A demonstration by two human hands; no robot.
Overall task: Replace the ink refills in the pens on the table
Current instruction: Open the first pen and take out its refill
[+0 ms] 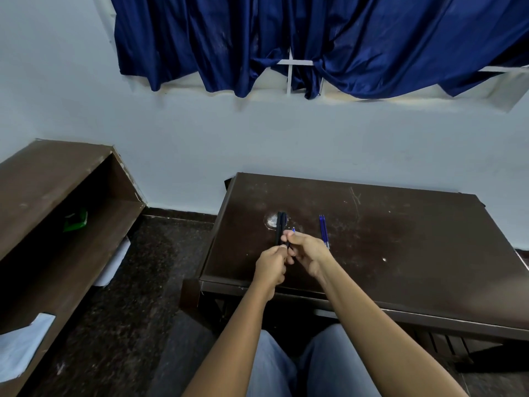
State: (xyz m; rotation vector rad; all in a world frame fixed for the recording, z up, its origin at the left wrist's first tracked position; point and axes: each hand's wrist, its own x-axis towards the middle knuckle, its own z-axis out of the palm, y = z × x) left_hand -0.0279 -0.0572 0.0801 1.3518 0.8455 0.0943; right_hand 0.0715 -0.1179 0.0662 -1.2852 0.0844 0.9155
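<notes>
Black pens [280, 224] lie side by side on the dark brown table [400, 253], their near ends hidden behind my fingers. My left hand [270, 266] and my right hand [307, 253] meet just in front of them, both pinching a small black pen part [287, 244]. A bit of blue refill tip [293, 230] pokes up above my right fingers. Two blue ink refills [323, 229] lie on the table to the right of my right hand.
A brown wooden shelf unit [57, 196] stands on the left with a green object [75, 222] inside. Blue curtains [315, 38] hang on the wall behind. My legs in blue jeans [315, 368] are below the table's front edge.
</notes>
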